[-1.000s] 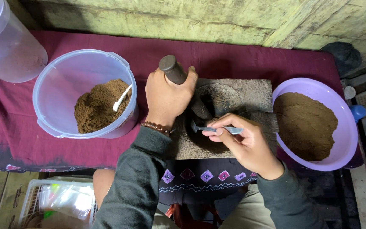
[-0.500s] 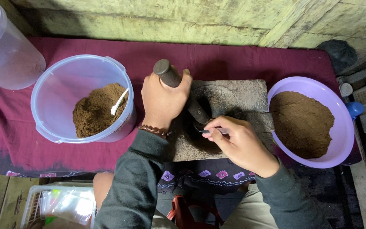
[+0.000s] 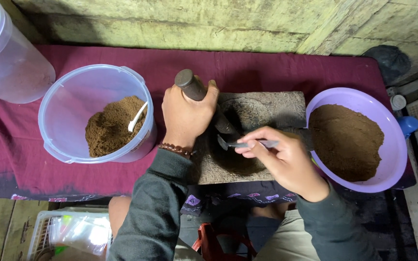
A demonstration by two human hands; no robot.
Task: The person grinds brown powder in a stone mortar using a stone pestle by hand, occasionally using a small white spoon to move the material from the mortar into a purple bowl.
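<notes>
Left hand (image 3: 186, 116) clenched round dark cylindrical stone pestle (image 3: 204, 102), tilted, its lower end in the hollow of the grey rectangular stone mortar slab (image 3: 267, 108). Right hand (image 3: 286, 157) pinches a small metal spoon (image 3: 240, 144) over the slab's front part. Left of slab: clear plastic bucket (image 3: 64, 96) with brown powder and white spoon (image 3: 137, 117). Right of slab: purple plastic bowl (image 3: 397, 145) of brown powder. All on maroon-clothed worktop (image 3: 267, 67).

Maroon-clothed table (image 3: 276, 67): tub (image 3: 68, 101), mortar (image 3: 267, 108), bowl (image 3: 393, 121)
</notes>
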